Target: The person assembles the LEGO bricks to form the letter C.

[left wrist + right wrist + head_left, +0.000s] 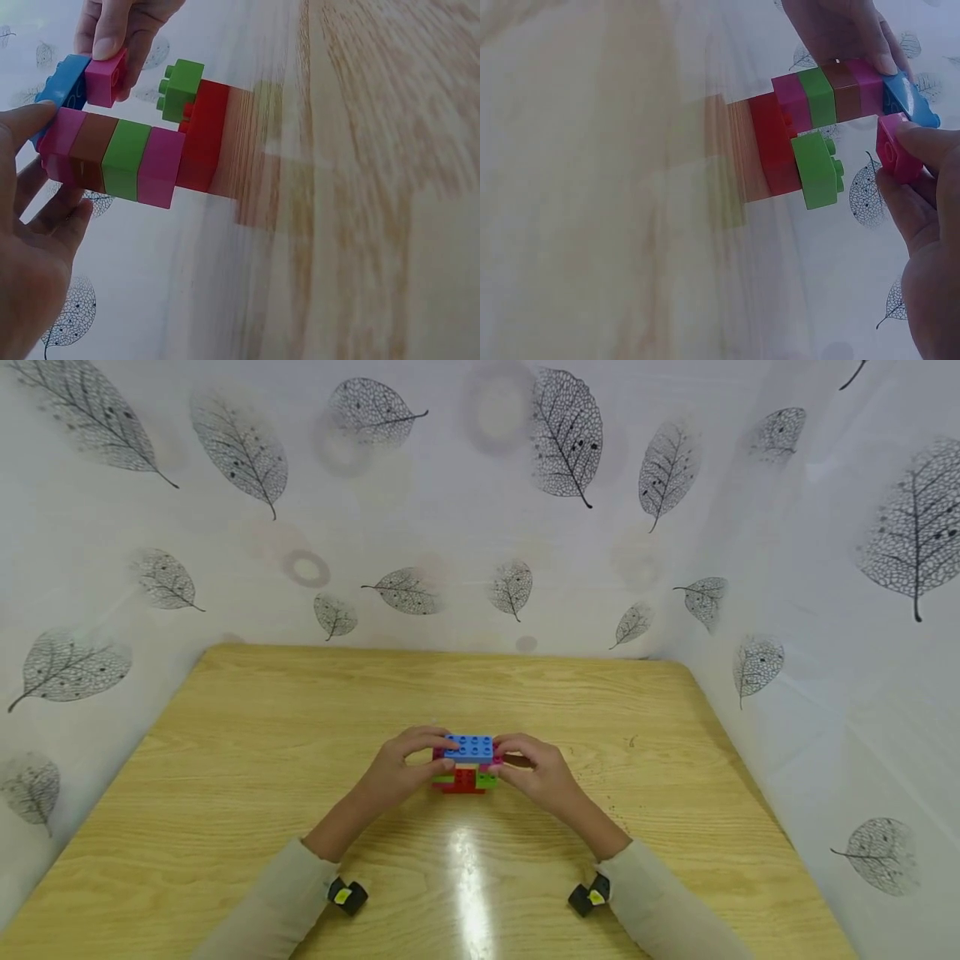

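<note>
A small toy-brick build stands on the table, with a red brick (202, 139) at its base. From one end of it rises a column: pink, green (126, 160), brown (842, 91), pink. A single green brick (815, 171) sits at the other end. Across the column's top lies a long blue brick (469, 748), reaching out sideways. My left hand (405, 767) grips the blue brick's left end where it meets the column. My right hand (542, 774) pinches a pink brick (897, 148) below the blue brick's free end, above the single green brick with a gap between.
The build stands on a wood-grain table (300, 693) with a glossy surface. White cloth (450, 527) printed with leaves hangs behind it and along the sides. Dark specks dot the tabletop right of the right hand. A black strapped device (348, 896) sits at each wrist.
</note>
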{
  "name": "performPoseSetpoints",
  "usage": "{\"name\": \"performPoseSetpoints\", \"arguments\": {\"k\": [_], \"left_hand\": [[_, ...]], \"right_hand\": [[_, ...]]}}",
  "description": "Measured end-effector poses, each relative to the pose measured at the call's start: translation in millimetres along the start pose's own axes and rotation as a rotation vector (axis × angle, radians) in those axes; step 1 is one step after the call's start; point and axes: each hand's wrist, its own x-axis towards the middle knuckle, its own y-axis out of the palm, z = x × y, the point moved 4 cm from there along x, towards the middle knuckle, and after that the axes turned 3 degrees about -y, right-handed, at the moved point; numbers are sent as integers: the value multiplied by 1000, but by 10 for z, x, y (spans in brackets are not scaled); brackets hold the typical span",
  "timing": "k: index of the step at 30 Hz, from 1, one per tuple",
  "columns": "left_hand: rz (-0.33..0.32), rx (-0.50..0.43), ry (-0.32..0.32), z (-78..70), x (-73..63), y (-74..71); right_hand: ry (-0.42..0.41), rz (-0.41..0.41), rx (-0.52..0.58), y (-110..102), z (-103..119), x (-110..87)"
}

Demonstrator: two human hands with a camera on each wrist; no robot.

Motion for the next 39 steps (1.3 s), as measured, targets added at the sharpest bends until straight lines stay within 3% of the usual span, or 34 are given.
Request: {"name": "performPoseSetpoints", "arguments": {"k": [8,15,22,32,39], "left_hand": [[26,31,-12,-55,42,-8],[47,31,-15,-87,66,-10],[16,143,70,-83,42,-4],[-17,176,200,-116,4,17],[-64,95,77,-65,-78,-117]], "right_hand": [[-17,-18,-53,-31,27,32],[37,-14,-29,-61,23,30],[98,28,-20,-45,9,11],[22,67,14,-44,-3,-2],[-40,72,40,-59,-10,-6]]}}
